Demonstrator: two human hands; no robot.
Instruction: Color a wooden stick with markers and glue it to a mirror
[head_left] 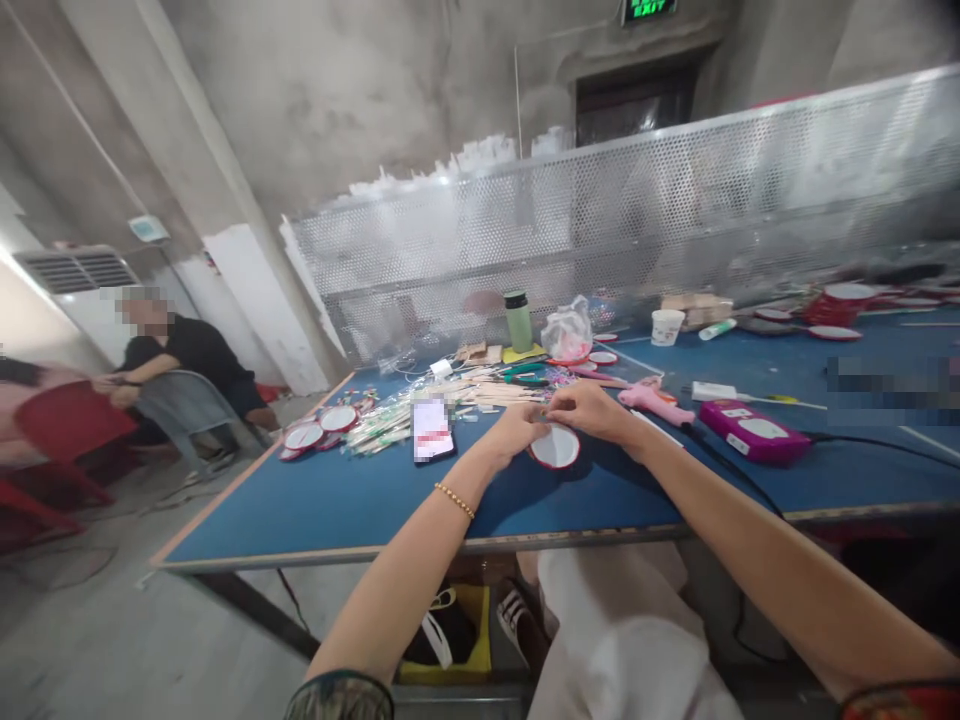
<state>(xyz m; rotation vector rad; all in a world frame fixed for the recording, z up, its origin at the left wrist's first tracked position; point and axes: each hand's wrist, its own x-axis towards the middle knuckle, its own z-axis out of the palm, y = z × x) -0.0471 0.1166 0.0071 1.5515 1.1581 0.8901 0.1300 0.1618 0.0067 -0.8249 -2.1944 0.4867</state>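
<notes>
Above the blue table [337, 510], my left hand [521, 428] grips a small round red-rimmed disc [556, 447] by its left edge. The disc has a pale, mirror-like face turned up toward me. My right hand [589, 410] is closed in a pinch at the disc's far edge, close to the left fingertips. Whatever lies between those right fingers is too small to make out. A pink glue gun [656, 402] lies just right of my right hand. Left of my left hand, a phone [433, 430] rests with its screen lit.
Thin sticks in clear wrapping [397, 422] and more red-rimmed discs [304, 437] lie to the left. Behind my hands stand a green bottle [517, 322] and a plastic bag [568, 330]. A paper cup [666, 327] and a corded purple box [754, 432] are on the right. A person [195, 350] sits far left.
</notes>
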